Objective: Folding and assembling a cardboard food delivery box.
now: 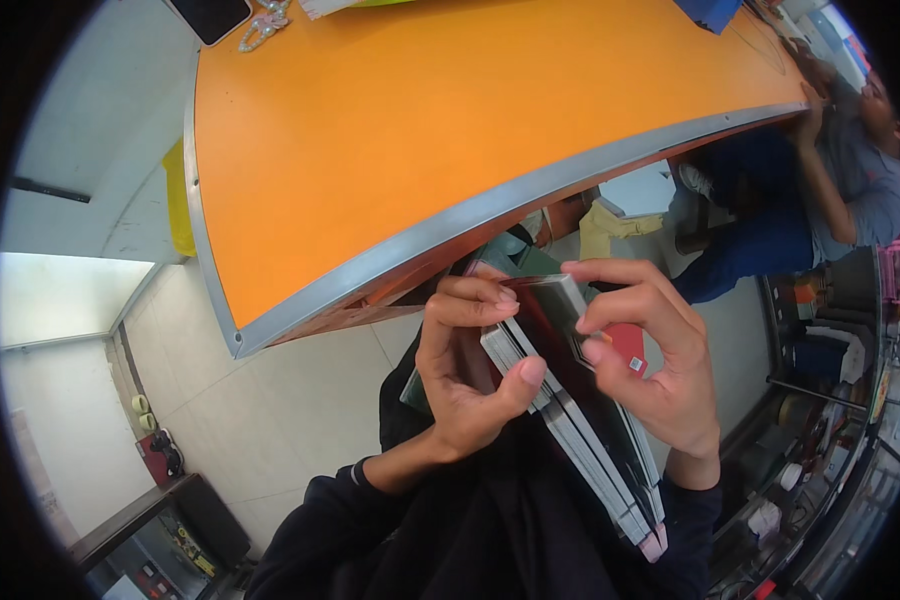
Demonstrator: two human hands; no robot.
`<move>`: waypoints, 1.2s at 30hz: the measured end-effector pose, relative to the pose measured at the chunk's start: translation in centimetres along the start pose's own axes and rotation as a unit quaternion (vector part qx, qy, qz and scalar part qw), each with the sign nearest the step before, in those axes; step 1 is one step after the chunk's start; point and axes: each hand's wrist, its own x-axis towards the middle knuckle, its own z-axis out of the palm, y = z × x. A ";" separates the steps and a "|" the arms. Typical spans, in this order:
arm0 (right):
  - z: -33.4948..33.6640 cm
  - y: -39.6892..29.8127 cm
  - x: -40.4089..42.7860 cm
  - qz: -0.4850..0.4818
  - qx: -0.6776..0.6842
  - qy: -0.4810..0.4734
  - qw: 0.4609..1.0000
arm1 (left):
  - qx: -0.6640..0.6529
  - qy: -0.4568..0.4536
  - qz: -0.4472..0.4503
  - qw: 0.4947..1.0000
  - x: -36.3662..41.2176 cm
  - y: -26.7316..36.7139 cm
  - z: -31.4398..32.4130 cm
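My left hand [476, 364] grips the left part of a thick stack of stiff, thin-edged pages or cards [581, 435], thumb on the edge and fingers over the top. The stack looks like an album or booklets, with dark glossy faces, and lies against my dark clothing. My right hand [637, 349] pinches the upper right corner of a glossy section [551, 315] that stands apart from the left part. Behind the right fingers shows a red piece [626, 349] with a small printed code. The lower ends of the stack come together near my right forearm.
An orange table [435, 142] with a metal edge stands before me. On it are a phone [211, 16], a pearl bead strand [259, 30] and a blue object [709, 13]. A person [847, 165] sits at the right. Shelves [817, 442] with goods stand at the lower right.
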 end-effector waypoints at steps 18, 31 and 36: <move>-0.4 0.4 0.0 -0.009 -0.013 -0.038 0.999 | -0.058 0.033 -0.050 0.996 -0.5 -0.8 -0.1; -0.4 0.0 0.0 0.016 -0.016 -0.040 0.999 | -0.039 0.029 -0.038 0.998 -0.4 -0.8 -0.2; -0.3 0.2 0.0 0.012 -0.018 -0.035 0.999 | -0.052 0.035 -0.044 0.997 -0.3 -0.6 -0.1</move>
